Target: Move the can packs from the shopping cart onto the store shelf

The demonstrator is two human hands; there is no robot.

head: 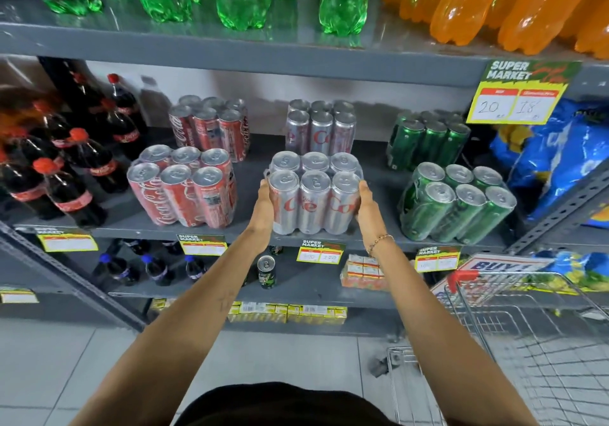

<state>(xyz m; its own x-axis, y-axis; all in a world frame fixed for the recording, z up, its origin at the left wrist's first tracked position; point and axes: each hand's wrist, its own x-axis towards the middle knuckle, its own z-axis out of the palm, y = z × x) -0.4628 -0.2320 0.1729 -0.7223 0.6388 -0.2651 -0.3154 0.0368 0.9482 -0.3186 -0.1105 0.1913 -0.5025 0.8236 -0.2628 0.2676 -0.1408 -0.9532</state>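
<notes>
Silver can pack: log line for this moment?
silver can pack on shelf front edge | left hand, right hand grip its sides | cart right

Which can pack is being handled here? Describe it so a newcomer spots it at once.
On the grey metal middle shelf, front row, centre: the shrink-wrapped silver six-can pack. Red packs sit left, green right; only this one is gripped between both hands, left hand and right hand.

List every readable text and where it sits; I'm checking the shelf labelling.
"SUPER MARKET", "20", "18": large price sign.
"Coca-Cola": front red can pack.
"BUY 1": sign behind the shopping cart.
"SUPER MARKET": shelf-edge tags; their prices are too blurred.
Silver can pack: lettering only partly visible.
</notes>
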